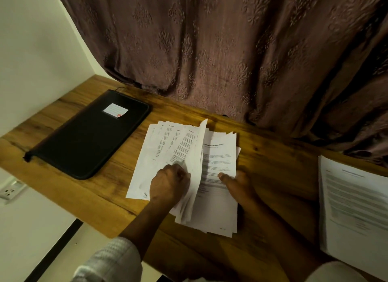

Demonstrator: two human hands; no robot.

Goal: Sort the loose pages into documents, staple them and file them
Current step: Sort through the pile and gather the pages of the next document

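A pile of loose printed pages (218,197) lies in the middle of the wooden desk (117,189). My left hand (170,183) grips a fanned bunch of pages (178,143), lifted and turned over to the left of the pile. My right hand (237,185) rests on the exposed top page, thumb pressing on the print and fingers along the pile's right edge. A black zipped folder (88,134) with a white label lies shut at the left. No stapler is in view.
A second stack of printed pages (354,210) lies at the desk's right edge. A brown patterned curtain (231,50) hangs right behind the desk. A white wall stands at the left, with a socket (10,190) below the desk edge.
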